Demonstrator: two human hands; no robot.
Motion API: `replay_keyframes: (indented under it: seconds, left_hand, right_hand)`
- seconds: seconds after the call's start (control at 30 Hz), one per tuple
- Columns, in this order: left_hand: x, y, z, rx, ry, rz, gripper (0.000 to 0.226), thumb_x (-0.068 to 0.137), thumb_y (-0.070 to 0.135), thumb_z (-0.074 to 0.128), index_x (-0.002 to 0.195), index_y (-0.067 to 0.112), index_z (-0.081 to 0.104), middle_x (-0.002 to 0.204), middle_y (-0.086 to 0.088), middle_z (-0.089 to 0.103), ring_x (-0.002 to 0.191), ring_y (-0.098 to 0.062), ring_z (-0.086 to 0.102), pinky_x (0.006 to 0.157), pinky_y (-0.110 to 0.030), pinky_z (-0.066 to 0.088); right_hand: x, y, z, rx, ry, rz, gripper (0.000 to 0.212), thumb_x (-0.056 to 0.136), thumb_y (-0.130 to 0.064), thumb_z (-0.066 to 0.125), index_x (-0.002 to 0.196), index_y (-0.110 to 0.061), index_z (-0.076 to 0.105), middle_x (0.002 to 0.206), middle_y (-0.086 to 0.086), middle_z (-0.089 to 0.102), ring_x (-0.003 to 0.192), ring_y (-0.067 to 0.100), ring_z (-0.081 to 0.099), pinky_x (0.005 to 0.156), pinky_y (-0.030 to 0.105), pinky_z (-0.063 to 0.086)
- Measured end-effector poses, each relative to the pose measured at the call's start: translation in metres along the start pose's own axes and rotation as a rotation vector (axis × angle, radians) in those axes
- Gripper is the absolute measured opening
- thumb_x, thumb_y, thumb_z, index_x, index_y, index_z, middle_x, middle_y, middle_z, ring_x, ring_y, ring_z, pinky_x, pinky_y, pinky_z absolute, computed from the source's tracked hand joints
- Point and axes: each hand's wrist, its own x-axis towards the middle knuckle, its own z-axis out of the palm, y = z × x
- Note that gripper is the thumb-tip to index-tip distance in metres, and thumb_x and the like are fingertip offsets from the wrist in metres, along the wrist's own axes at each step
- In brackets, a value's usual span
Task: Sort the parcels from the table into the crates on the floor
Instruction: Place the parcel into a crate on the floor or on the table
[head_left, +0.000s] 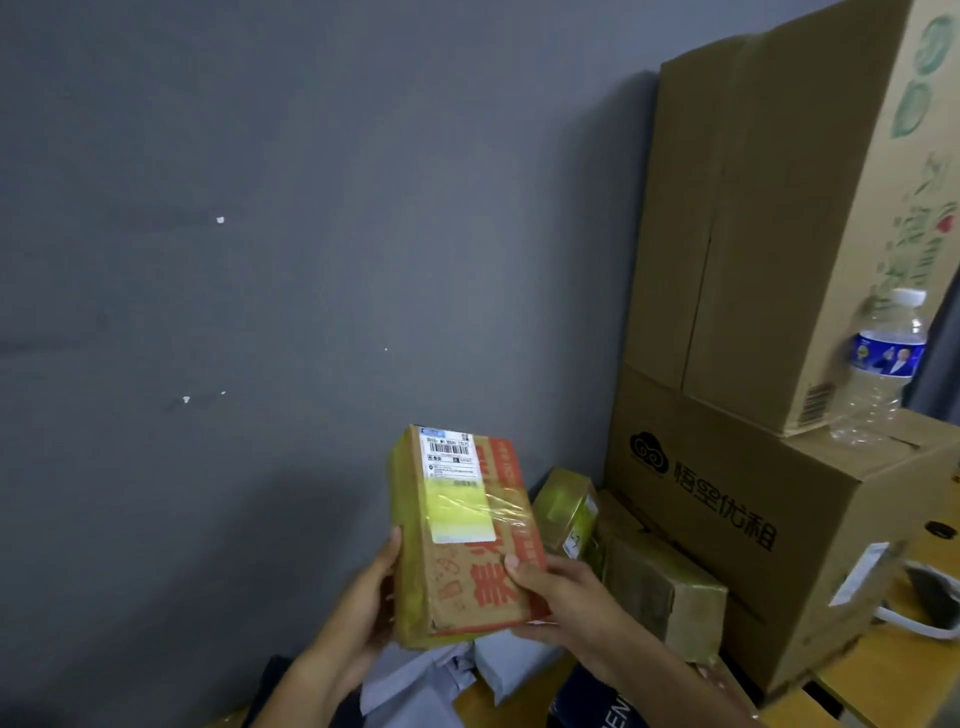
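Above the tabletop (857, 686), held up: one taped cardboard parcel (465, 540), label facing up, left hand (363, 618) curled round its left edge, right hand (566, 605) gripping its right lower corner. Right of parcel: smaller taped boxes (660, 587), large stacked cartons (769, 467), water bottle (880, 364). Below parcel: grey mailer bags (467, 670).

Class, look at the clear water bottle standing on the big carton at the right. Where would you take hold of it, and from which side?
Grip the water bottle round its labelled middle, coming from the front right. It stands upright, and the tall carton sits close on its left, so that side looks blocked. The ribbed body below looks thin and may crumple.
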Motion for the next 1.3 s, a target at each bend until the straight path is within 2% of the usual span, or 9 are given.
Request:
replay_keyframes:
  seconds: [0.13, 0.23, 0.33, 0.5, 0.67, 0.8, 1.0, 1.1, 1.3]
  left_hand:
    - [-0.002, 0.004, -0.004, 0.26, 0.178, 0.136, 0.046, 0.079, 0.048, 0.068, 0.105, 0.011, 0.075, 0.099, -0.009, 0.078, 0.095, -0.028, 0.075, 0.083, -0.044, 0.059]
    - [-0.009, 0.007, -0.002, 0.233, 0.112, 0.15, 0.028, 0.091, 0.033, 0.067, 0.107, 0.013, 0.076, 0.102, -0.009, 0.078, 0.097, -0.026, 0.075, 0.083, -0.038, 0.058]
    - [-0.013, 0.009, -0.006, 0.23, 0.046, 0.161, 0.03, 0.087, 0.026, 0.072, 0.112, 0.011, 0.075, 0.104, -0.009, 0.078, 0.1, -0.024, 0.074, 0.081, -0.031, 0.056]
    - [-0.012, 0.01, -0.017, 0.235, 0.031, 0.193, 0.054, 0.069, 0.025, 0.089, 0.118, 0.012, 0.071, 0.11, -0.007, 0.076, 0.104, -0.024, 0.073, 0.088, -0.037, 0.057]
    - [-0.011, 0.014, -0.02, 0.254, 0.035, 0.219, 0.049, 0.074, 0.015, 0.083, 0.121, 0.014, 0.069, 0.117, -0.003, 0.075, 0.106, -0.021, 0.072, 0.092, -0.041, 0.058]
    - [-0.01, 0.014, -0.02, 0.261, 0.036, 0.244, 0.053, 0.069, 0.021, 0.084, 0.12, 0.016, 0.069, 0.115, -0.002, 0.075, 0.105, -0.02, 0.072, 0.092, -0.043, 0.058]
    - [-0.004, 0.01, -0.021, 0.261, 0.044, 0.272, 0.045, 0.076, 0.016, 0.081, 0.119, 0.016, 0.07, 0.113, -0.002, 0.076, 0.102, -0.021, 0.073, 0.089, -0.043, 0.059]
    - [0.0, 0.006, -0.021, 0.259, 0.043, 0.277, 0.036, 0.083, 0.007, 0.076, 0.117, 0.017, 0.071, 0.111, -0.001, 0.076, 0.101, -0.02, 0.074, 0.084, -0.039, 0.061]
    - [0.004, -0.005, -0.011, 0.271, 0.011, 0.258, 0.032, 0.086, 0.005, 0.074, 0.114, 0.02, 0.072, 0.107, 0.0, 0.077, 0.097, -0.02, 0.075, 0.084, -0.041, 0.061]
  right_hand:
    - [0.008, 0.005, 0.005, -0.001, 0.155, -0.114, 0.022, 0.09, -0.029, 0.075, 0.107, -0.015, 0.076, 0.098, 0.001, 0.08, 0.095, 0.021, 0.075, 0.082, 0.036, 0.062]
    - [0.012, 0.009, 0.01, -0.054, 0.219, -0.166, 0.019, 0.089, -0.033, 0.076, 0.103, -0.02, 0.075, 0.091, -0.007, 0.08, 0.089, 0.015, 0.076, 0.085, 0.038, 0.062]
    - [0.011, 0.01, 0.015, -0.076, 0.234, -0.244, 0.016, 0.09, -0.032, 0.075, 0.104, -0.022, 0.075, 0.091, -0.01, 0.079, 0.087, 0.009, 0.076, 0.087, 0.035, 0.061]
    - [0.009, 0.008, 0.022, -0.13, 0.23, -0.303, 0.015, 0.091, -0.035, 0.073, 0.105, -0.028, 0.073, 0.092, -0.016, 0.078, 0.089, 0.005, 0.074, 0.089, 0.033, 0.06]
    - [0.006, 0.006, 0.029, -0.147, 0.247, -0.333, 0.008, 0.092, -0.035, 0.072, 0.099, -0.032, 0.071, 0.088, -0.021, 0.077, 0.084, -0.002, 0.073, 0.074, 0.019, 0.057]
    - [0.002, 0.005, 0.033, -0.147, 0.258, -0.355, 0.008, 0.091, -0.033, 0.072, 0.098, -0.03, 0.072, 0.086, -0.019, 0.077, 0.081, -0.003, 0.073, 0.065, 0.013, 0.054]
    - [0.001, 0.007, 0.038, -0.147, 0.275, -0.37, 0.012, 0.09, -0.035, 0.074, 0.102, -0.032, 0.073, 0.09, -0.02, 0.077, 0.086, -0.001, 0.073, 0.07, 0.016, 0.058]
    - [0.0, 0.012, 0.037, -0.135, 0.293, -0.336, 0.017, 0.089, -0.037, 0.075, 0.104, -0.031, 0.072, 0.094, -0.017, 0.078, 0.091, 0.005, 0.074, 0.084, 0.027, 0.061]
    - [-0.015, 0.019, 0.026, -0.101, 0.301, -0.275, 0.026, 0.089, -0.037, 0.074, 0.113, -0.028, 0.071, 0.102, -0.012, 0.078, 0.093, 0.005, 0.074, 0.074, 0.019, 0.058]
